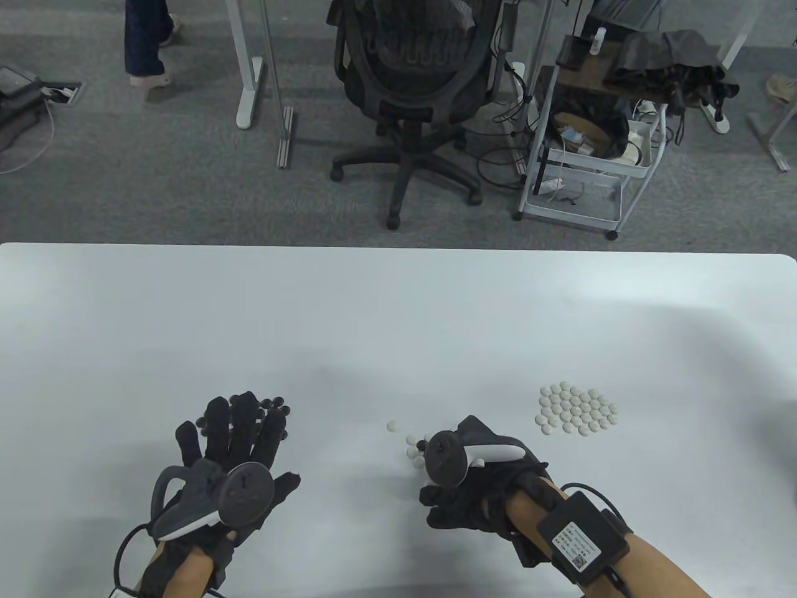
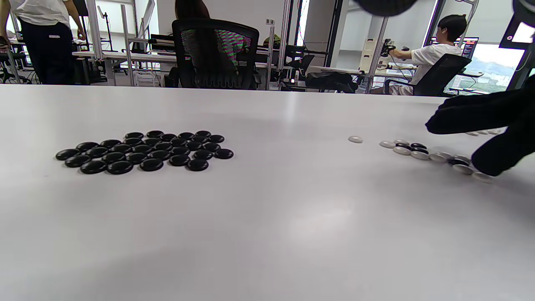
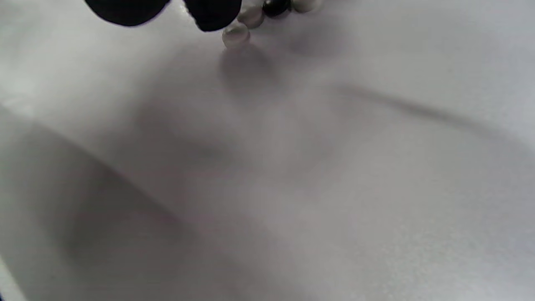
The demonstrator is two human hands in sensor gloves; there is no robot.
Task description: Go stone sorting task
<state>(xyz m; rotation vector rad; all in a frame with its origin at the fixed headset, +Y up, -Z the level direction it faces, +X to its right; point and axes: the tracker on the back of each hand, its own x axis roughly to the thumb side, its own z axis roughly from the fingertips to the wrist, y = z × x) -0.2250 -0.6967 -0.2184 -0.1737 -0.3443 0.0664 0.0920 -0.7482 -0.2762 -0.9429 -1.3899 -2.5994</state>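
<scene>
The unsorted Go stones [image 2: 434,155], a short mixed string of white and black pieces, served as the landmark on the white table [image 1: 398,311]. To their right, well apart, lay the sorted cluster of white stones [image 1: 576,408]; to their left, also well apart, lay the sorted cluster of black stones [image 2: 144,151], which the table view showed largely covered by the left hand [image 1: 233,448]. That hand lay flat with fingers spread, gripping nothing. The right hand [image 1: 473,479] sat directly at the near end of the mixed string, its fingertips [image 3: 213,12] just beside a white stone [image 3: 236,35]; whether they had pinched one, the frames did not show.

Each stone looked small, hard, glossy and lens-shaped, so probably light, rigid and slippery on the smooth tabletop. A two-finger pinch across the thin rim seemed the surest hold, since pressing on the domed top would likely make the piece skid or flip.
</scene>
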